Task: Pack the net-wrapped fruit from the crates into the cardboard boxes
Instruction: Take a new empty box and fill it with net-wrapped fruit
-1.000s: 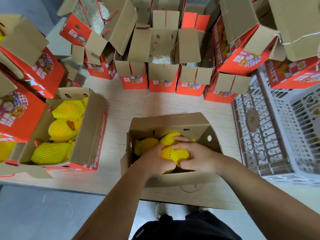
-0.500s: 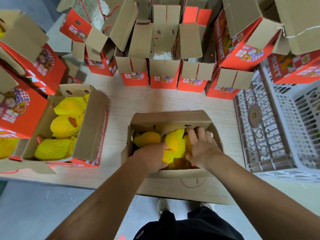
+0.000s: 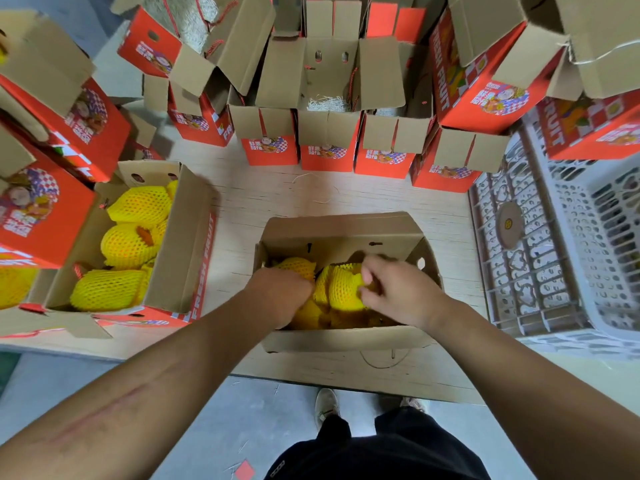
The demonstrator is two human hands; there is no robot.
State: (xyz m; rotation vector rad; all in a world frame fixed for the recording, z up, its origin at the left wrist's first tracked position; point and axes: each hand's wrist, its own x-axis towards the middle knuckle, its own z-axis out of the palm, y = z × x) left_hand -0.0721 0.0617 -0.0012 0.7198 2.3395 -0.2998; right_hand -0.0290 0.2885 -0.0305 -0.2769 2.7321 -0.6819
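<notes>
With the left hand (image 3: 282, 292) buried among netted fruit and the right hand (image 3: 391, 289) pinching the topmost net-wrapped fruit (image 3: 346, 289) inside the near cardboard box (image 3: 341, 230), gentle, level seating was advisable.

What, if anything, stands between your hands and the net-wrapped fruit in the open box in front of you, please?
Nothing visible: both the left hand and right hand already touch the yellow net-wrapped fruit inside the open brown cardboard box.

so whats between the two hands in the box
In the head view, a yellow net-wrapped fruit sits between them inside the open box. The right hand pinches its netting, and the left hand reaches down beside it.
</notes>
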